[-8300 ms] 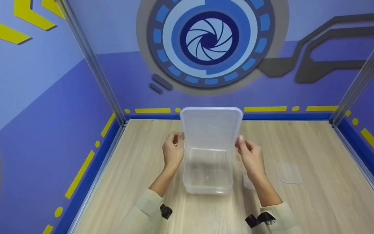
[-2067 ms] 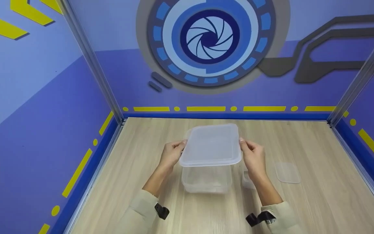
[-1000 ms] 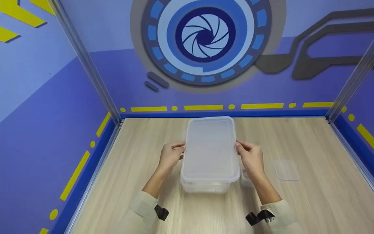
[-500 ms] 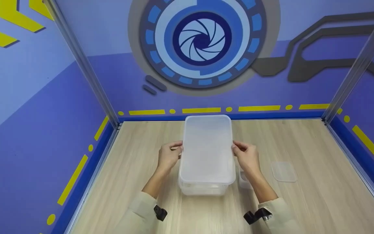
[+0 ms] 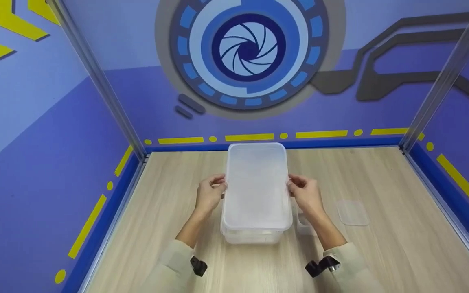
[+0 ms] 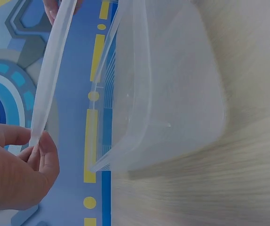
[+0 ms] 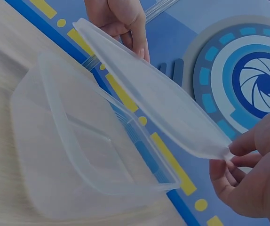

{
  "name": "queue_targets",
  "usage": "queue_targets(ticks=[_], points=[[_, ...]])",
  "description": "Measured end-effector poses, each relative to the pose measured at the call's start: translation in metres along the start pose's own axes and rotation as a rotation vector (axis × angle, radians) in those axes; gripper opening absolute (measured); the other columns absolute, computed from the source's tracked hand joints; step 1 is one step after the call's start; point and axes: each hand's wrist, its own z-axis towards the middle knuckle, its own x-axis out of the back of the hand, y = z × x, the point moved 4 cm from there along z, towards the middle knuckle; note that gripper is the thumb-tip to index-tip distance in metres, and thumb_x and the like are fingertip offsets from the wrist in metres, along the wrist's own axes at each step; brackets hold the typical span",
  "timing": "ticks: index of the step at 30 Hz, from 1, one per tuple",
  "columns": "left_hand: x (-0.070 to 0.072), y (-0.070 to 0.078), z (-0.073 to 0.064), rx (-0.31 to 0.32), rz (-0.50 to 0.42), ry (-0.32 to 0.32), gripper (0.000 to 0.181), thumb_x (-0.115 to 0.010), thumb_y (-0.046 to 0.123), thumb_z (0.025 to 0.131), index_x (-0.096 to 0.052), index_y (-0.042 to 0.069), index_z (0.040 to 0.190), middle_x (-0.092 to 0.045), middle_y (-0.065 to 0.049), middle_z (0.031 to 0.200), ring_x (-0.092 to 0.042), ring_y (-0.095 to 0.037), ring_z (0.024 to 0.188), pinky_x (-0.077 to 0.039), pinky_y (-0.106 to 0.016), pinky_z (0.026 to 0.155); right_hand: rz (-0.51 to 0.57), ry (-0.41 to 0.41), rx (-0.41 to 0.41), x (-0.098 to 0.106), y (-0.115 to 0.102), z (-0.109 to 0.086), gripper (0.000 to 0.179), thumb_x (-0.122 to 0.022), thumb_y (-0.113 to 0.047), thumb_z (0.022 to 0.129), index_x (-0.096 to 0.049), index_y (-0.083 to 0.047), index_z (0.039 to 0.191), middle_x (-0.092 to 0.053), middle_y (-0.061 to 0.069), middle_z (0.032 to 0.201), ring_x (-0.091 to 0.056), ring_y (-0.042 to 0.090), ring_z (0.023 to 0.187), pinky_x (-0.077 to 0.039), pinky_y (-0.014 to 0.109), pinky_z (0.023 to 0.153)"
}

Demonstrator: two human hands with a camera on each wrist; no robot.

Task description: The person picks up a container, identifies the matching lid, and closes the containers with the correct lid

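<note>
Both hands hold a translucent rectangular lid (image 5: pixel 257 187) above a clear plastic food container (image 5: pixel 253 237). On the lid's left edge, the left hand (image 5: pixel 210 194) pinches between thumb and fingers. Opposite it, the right hand (image 5: pixel 307 196) pinches the right edge. The left wrist view shows a gap between the lid (image 6: pixel 54 66) and the open container (image 6: pixel 177 94). Seen from the right wrist, the lid (image 7: pixel 149 89) is also apart from the container's rim (image 7: pixel 69 136). In the head view the lid covers most of the container's opening.
A small clear container (image 5: pixel 304 228) stands right of the large one, partly hidden by the right forearm. Farther right a small square lid (image 5: pixel 352 213) lies flat on the wooden table (image 5: pixel 401 244). Printed panels (image 5: pixel 136 101) enclose the table at the back and sides.
The lid was upright behind the container, then tipped forward and came down over it. During the last half second it has barely moved; the view shifted slightly. Both hands keep their grip.
</note>
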Motion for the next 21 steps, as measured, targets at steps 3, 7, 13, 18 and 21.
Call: queue_targets(ticks=[3, 7, 13, 18, 21], points=[[0.003, -0.002, 0.000, 0.020, -0.036, -0.012, 0.032, -0.061, 0.001, 0.103, -0.066, -0.004, 0.133, -0.066, -0.017, 0.118, -0.064, -0.021, 0.097, -0.060, -0.043, 0.086, 0.017, -0.031, -0.012, -0.004, 0.000, 0.001, 0.034, -0.059, 0.002, 0.104, -0.063, 0.010, 0.137, -0.065, 0.023, 0.118, -0.063, 0.019, 0.095, -0.057, 0.021, 0.077], [0.007, -0.007, 0.001, 0.062, -0.088, -0.042, 0.033, -0.059, 0.001, 0.104, -0.063, -0.006, 0.135, -0.064, -0.018, 0.116, -0.062, -0.021, 0.097, -0.060, -0.037, 0.082, 0.036, -0.068, -0.027, -0.008, 0.002, 0.001, 0.036, -0.059, 0.002, 0.104, -0.061, 0.010, 0.139, -0.064, 0.023, 0.119, -0.062, 0.019, 0.094, -0.057, 0.023, 0.077], [0.009, -0.010, 0.003, 0.074, -0.090, -0.103, 0.037, -0.057, 0.000, 0.105, -0.056, -0.008, 0.142, -0.061, -0.016, 0.111, -0.061, -0.021, 0.092, -0.058, -0.032, 0.077, 0.018, -0.092, -0.028, -0.011, 0.003, 0.001, 0.037, -0.059, 0.002, 0.104, -0.059, 0.009, 0.141, -0.063, 0.021, 0.118, -0.061, 0.020, 0.093, -0.059, 0.029, 0.081], [0.013, -0.010, 0.000, 0.052, -0.059, -0.119, 0.038, -0.057, 0.002, 0.107, -0.055, -0.007, 0.143, -0.059, -0.018, 0.116, -0.060, -0.021, 0.092, -0.056, -0.035, 0.078, 0.002, -0.100, -0.049, -0.015, 0.003, 0.001, 0.041, -0.058, 0.000, 0.105, -0.058, 0.007, 0.145, -0.062, 0.020, 0.120, -0.061, 0.021, 0.095, -0.059, 0.030, 0.082], [0.015, -0.012, -0.001, 0.045, -0.022, -0.093, 0.036, -0.058, 0.002, 0.106, -0.057, -0.007, 0.142, -0.059, -0.017, 0.117, -0.059, -0.020, 0.091, -0.054, -0.031, 0.076, -0.005, -0.102, -0.050, -0.018, 0.005, 0.001, 0.040, -0.058, 0.000, 0.105, -0.058, 0.006, 0.145, -0.063, 0.020, 0.118, -0.061, 0.021, 0.095, -0.058, 0.027, 0.080]])
